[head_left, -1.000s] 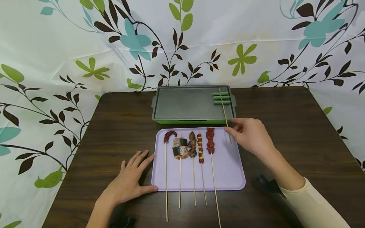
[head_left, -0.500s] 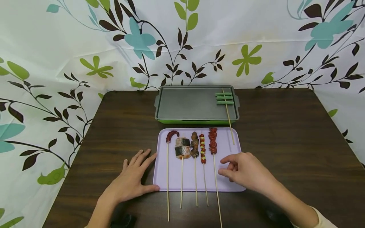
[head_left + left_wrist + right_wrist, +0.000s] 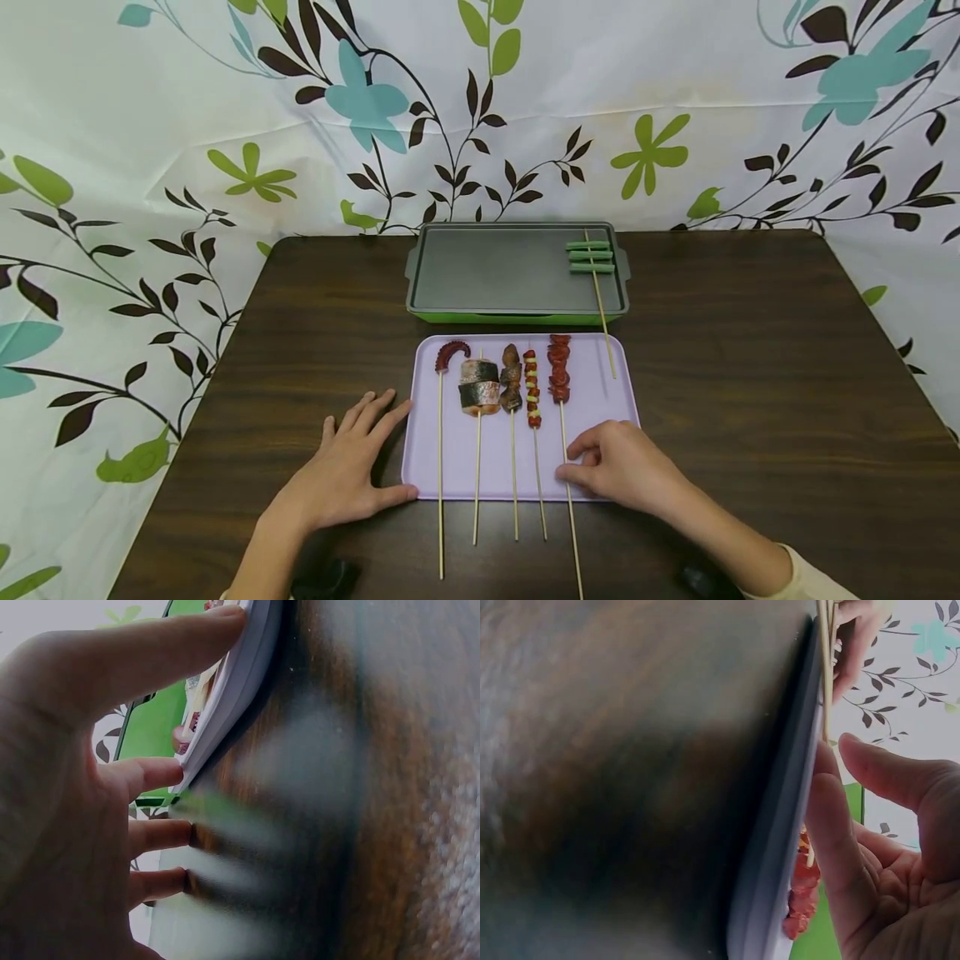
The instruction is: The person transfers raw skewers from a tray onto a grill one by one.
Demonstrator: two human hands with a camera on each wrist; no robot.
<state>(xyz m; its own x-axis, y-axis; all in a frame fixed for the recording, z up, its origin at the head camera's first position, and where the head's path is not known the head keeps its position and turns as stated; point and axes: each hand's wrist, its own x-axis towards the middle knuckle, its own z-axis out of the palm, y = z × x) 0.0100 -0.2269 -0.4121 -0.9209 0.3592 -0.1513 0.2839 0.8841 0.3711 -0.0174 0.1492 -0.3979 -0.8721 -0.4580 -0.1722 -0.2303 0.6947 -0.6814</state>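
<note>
My right hand (image 3: pixel 618 467) is over the lavender tray (image 3: pixel 600 375), thumb and bent forefinger at the stick of the red meat skewer (image 3: pixel 559 367). In the right wrist view a small gap shows between thumb (image 3: pixel 855 750) and stick (image 3: pixel 825 690). My left hand (image 3: pixel 341 467) lies with spread fingers at the tray's left side, thumb and forefinger touching its edge. Left of the red skewer lie a thin red-and-yellow skewer (image 3: pixel 532 387), a brown meat skewer (image 3: pixel 511 379), a fish skewer (image 3: pixel 479 387) and a tentacle skewer (image 3: pixel 452 352), handles toward me.
Behind the tray stands a green grill with a grey plate (image 3: pixel 487 267). A green vegetable skewer (image 3: pixel 591 257) lies on its right end, its stick reaching over the tray. The dark wooden table (image 3: pixel 750 358) meets a patterned cloth (image 3: pixel 525 108) at the back.
My right hand has let go of the green skewer on the grill. It has come back toward me and left, to the red meat skewer's stick. My left hand stays put.
</note>
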